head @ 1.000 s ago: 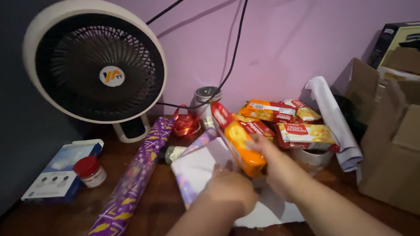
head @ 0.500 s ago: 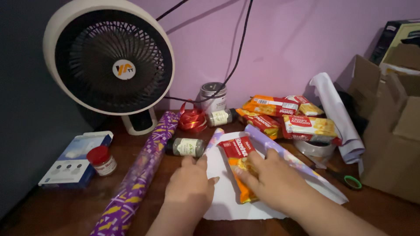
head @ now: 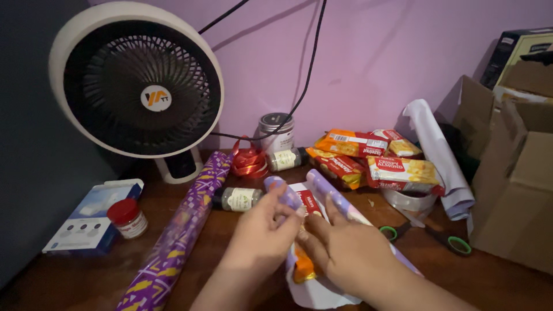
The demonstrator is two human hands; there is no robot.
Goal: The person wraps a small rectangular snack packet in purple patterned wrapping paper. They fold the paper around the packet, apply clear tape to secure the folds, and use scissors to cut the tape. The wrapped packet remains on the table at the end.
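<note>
A dark wooden table [head: 230, 270] stands against a pink wall, a round fan [head: 135, 86] at far left. The snack packet [head: 304, 266], held up a second ago, now lies on the wrapping paper [head: 322, 291]. The left hand [head: 262, 233] and right hand [head: 345, 250] have folded both purple edges over it, fingers pinching the paper: wrapping is under way.

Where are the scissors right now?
The scissors lie on the table's right side in the head view, just right of the right hand, below the tape roll and beside the cardboard box.
</note>
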